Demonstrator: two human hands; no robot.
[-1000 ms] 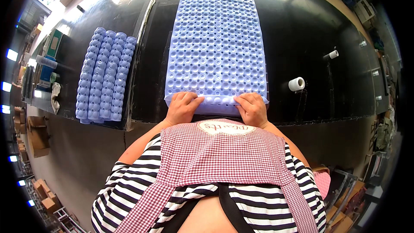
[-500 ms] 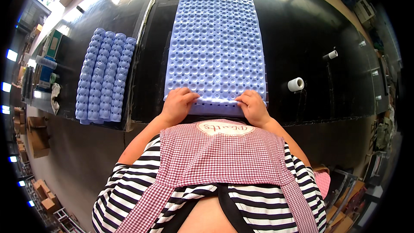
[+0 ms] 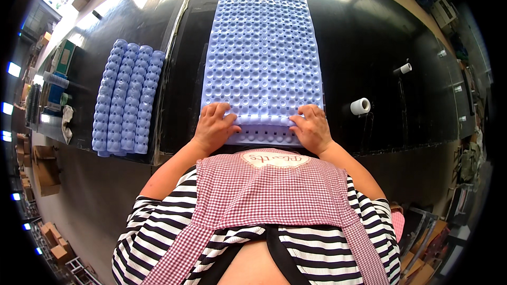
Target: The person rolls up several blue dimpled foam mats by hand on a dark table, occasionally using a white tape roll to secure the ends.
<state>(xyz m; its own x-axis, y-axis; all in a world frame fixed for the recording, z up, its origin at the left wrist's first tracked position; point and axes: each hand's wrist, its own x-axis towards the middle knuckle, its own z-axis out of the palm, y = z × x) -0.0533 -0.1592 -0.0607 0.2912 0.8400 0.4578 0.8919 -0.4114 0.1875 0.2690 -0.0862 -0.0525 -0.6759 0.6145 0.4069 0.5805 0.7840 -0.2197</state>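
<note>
Far left: three rolled lavender mats (image 3: 127, 100), bumpy rubbery tubes, side by side on glossy black desk (image 3: 412, 37). Centre: flat lavender mat (image 3: 262, 47), rectangular, gridded with round suction cups and holes, lying lengthwise, near edge curled up into a fold. Left hand (image 3: 214, 126) pressing on that fold, fingers bent over it, gripping. Right hand (image 3: 311, 127) same, clamped on fold's other end. Right: small white tape roll (image 3: 360, 106), further cylinder (image 3: 404, 68) beyond.

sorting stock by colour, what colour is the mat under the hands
Pale lavender-blue mat, studded with round suction cups; head view.
</note>
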